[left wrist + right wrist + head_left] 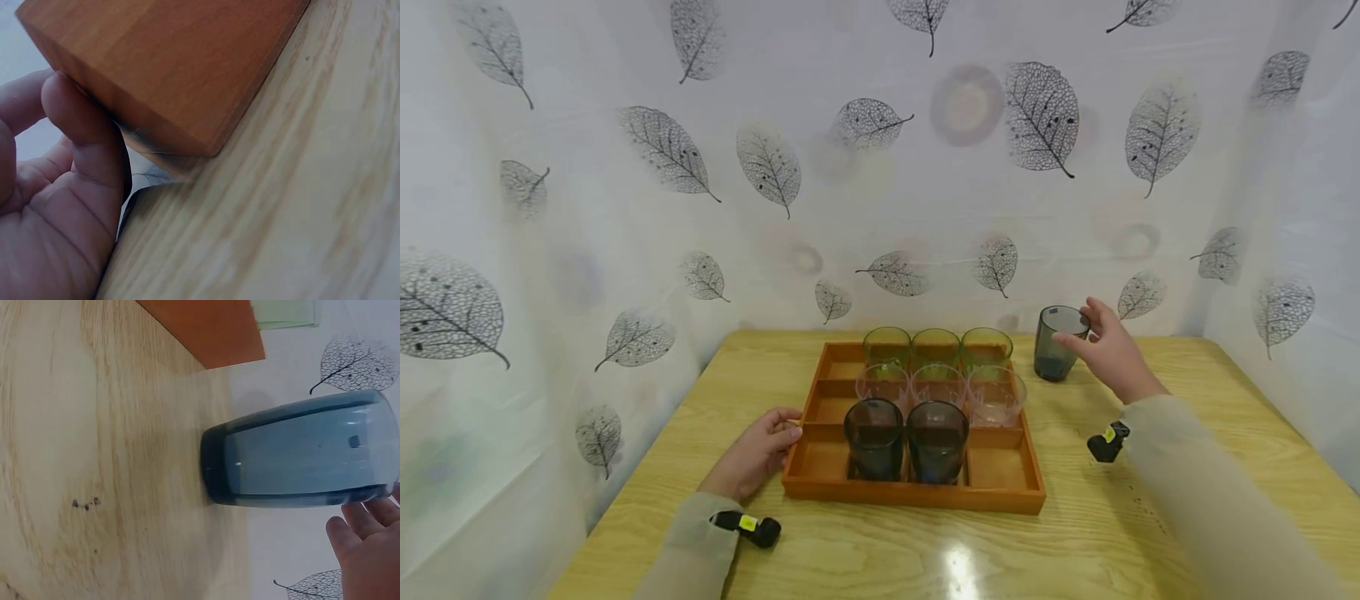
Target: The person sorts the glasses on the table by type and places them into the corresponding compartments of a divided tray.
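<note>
A wooden compartment tray (917, 497) sits on the table. In its front row stand two dark grey glasses, one at the left (874, 442) and one in the middle (937, 442). My left hand (760, 450) rests against the tray's left outer wall with its fingertips; in the left wrist view the thumb (81, 119) lies by the tray's corner. To the right of the tray, my right hand (1112, 350) holds a grey-blue tumbler (1054, 354) near the rim, thumb across its front. The tumbler is upright, its base close over the tabletop in the right wrist view.
Three green glasses (936, 343) fill the back row and three clear glasses (937, 387) the middle row. A leaf-print curtain (880, 200) hangs behind the wooden table (850, 550) and along its sides. Each sleeve carries a small black wrist camera.
</note>
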Demonstrator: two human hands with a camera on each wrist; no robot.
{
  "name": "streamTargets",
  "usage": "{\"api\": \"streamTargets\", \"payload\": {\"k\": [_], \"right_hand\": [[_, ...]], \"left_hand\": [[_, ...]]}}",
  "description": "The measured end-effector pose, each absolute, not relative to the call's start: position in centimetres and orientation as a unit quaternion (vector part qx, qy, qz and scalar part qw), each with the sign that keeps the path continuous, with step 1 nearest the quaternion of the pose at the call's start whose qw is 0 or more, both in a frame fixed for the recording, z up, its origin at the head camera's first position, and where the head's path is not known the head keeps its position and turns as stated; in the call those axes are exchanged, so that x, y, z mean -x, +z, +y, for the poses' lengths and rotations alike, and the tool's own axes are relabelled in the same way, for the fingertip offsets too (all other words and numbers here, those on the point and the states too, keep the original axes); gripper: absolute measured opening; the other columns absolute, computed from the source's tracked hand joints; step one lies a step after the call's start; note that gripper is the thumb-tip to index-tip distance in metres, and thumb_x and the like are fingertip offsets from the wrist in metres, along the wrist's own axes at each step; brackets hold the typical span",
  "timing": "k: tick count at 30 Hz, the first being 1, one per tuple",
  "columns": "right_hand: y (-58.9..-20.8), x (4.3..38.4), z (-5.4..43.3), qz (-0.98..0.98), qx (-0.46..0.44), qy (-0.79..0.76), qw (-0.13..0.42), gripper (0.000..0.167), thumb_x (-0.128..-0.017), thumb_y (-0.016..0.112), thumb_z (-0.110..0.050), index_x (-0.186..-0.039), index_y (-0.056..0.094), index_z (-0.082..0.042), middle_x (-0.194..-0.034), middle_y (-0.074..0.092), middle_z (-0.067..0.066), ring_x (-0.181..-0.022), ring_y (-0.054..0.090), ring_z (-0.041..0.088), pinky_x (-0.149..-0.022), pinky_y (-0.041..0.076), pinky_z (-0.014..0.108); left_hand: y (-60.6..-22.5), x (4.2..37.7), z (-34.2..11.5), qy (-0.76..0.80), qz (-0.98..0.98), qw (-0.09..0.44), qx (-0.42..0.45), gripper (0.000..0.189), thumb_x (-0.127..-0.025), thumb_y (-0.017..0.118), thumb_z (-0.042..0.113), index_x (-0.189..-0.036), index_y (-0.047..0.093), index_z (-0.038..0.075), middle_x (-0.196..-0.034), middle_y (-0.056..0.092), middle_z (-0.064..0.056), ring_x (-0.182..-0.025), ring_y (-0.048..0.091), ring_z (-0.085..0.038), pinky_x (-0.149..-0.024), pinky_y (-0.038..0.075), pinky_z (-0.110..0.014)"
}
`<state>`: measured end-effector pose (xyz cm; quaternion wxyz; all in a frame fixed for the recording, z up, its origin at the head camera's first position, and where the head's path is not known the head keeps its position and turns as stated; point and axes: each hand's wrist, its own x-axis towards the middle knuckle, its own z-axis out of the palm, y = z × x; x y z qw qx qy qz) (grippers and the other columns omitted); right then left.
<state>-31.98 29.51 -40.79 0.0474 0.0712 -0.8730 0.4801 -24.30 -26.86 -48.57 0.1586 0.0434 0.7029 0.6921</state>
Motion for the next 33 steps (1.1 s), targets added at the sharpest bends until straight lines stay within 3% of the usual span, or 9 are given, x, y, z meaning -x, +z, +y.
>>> {"api": "streamTargets", "payload": {"k": [10, 18, 33], "right_hand": [[-41.8, 33.3, 28.6, -0.873, -0.045, 0.483, 0.043, 0.112, -0.094, 0.068, -0.053, -0.161, -0.009, -0.007, -0.163, 0.015, 0.027, -0.144, 0.024, 0.049, -0.109, 0.029, 0.064], [-42.4, 33.9, 28.4, -0.872, -0.044, 0.485, 0.058, 0.108, -0.093, 0.067, -0.055, -0.161, 0.001, -0.002, -0.158, 0.028, 0.028, -0.141, 0.032, 0.048, -0.108, 0.032, 0.062], [-41.9, 31.8, 29.2, -0.883, -0.043, 0.462, 0.07, 0.104, -0.092, 0.065, -0.06, -0.161, 0.011, -0.002, -0.151, 0.039, 0.027, -0.136, 0.04, 0.046, -0.105, 0.035, 0.063]], "left_hand": [[-48.5, 24.3, -26.7, 0.7, 0.695, 0.158, -0.048, 0.041, -0.105, 0.057, 0.015, -0.138, 0.038, -0.001, -0.101, 0.053, -0.002, -0.075, 0.05, -0.011, -0.063, 0.046, -0.023], [-48.5, 24.2, -26.7, 0.7, 0.696, 0.154, -0.045, 0.04, -0.106, 0.056, 0.014, -0.138, 0.038, -0.002, -0.101, 0.053, -0.003, -0.076, 0.051, -0.011, -0.064, 0.046, -0.023], [-48.3, 24.1, -26.8, 0.702, 0.694, 0.152, -0.042, 0.041, -0.105, 0.057, 0.014, -0.138, 0.038, -0.002, -0.101, 0.053, -0.004, -0.076, 0.051, -0.012, -0.064, 0.045, -0.023]]}}
